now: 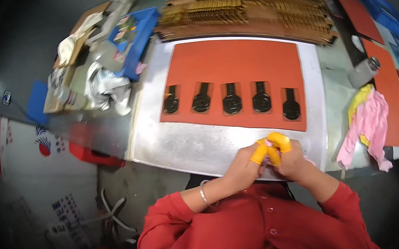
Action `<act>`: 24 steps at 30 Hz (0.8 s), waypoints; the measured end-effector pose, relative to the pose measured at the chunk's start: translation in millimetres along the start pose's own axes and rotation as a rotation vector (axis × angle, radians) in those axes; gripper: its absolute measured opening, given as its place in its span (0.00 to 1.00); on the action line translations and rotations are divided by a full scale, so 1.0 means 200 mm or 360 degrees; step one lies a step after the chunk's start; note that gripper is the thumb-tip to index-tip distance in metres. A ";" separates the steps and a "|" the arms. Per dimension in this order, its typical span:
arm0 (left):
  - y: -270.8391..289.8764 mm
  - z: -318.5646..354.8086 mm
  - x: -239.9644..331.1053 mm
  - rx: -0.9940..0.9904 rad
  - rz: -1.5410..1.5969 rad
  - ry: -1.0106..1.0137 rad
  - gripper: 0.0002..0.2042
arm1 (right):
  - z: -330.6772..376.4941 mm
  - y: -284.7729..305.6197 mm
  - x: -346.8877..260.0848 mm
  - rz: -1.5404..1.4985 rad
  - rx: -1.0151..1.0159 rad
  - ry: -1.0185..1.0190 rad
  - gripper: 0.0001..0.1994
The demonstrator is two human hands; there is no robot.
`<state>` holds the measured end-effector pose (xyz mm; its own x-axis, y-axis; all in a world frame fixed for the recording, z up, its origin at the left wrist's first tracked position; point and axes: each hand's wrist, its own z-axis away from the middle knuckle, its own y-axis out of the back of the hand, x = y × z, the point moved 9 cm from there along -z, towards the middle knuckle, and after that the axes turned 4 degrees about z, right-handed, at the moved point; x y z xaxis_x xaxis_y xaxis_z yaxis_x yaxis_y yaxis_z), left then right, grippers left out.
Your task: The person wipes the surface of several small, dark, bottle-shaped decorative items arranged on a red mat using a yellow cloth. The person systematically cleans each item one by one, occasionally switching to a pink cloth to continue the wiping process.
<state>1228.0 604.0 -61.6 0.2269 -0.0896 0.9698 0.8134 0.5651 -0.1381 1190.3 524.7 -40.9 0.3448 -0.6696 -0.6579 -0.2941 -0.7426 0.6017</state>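
Both hands meet at the near edge of the white board (187,146), with yellow finger covers on some fingertips. My left hand (243,169) and my right hand (291,161) are closed together, their fingertips pressed round a pink cloth (269,142). Most of the cloth is hidden by the fingers. Beyond them lies an orange mat (236,60) on the board. Along its near part several flat black pieces, each a disc with a straight strip, lie in a slanting row on brownish rectangular backings; the rightmost black piece (291,110) is closest to my hands.
Rows of thin gold-brown pieces (214,13) stand at the back. A blue tray (146,32) and a crumpled white cloth (107,86) are at left. To the right are a bottle (364,72), a pink-and-yellow cloth (370,123) and more orange mats (389,98).
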 end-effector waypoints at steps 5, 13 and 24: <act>-0.07 0.06 -0.13 0.0087 0.0354 0.0246 0.24 | -0.01 0.09 -0.14 -0.0056 -0.0094 0.0416 0.15; 0.07 0.08 -0.19 0.0013 0.0790 0.0380 0.24 | -0.18 -0.11 -0.10 -0.0255 -0.0571 0.0159 0.07; 0.76 0.20 0.06 0.0343 0.0284 -0.0347 0.26 | -0.72 -0.51 -0.26 0.0045 -0.0511 0.0340 0.06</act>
<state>1333.4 721.0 -62.4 0.2165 0.1900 0.9576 0.6341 0.7185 -0.2859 1330.8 637.7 -3.5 0.5283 -0.6467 -0.5501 -0.0237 -0.6589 0.7518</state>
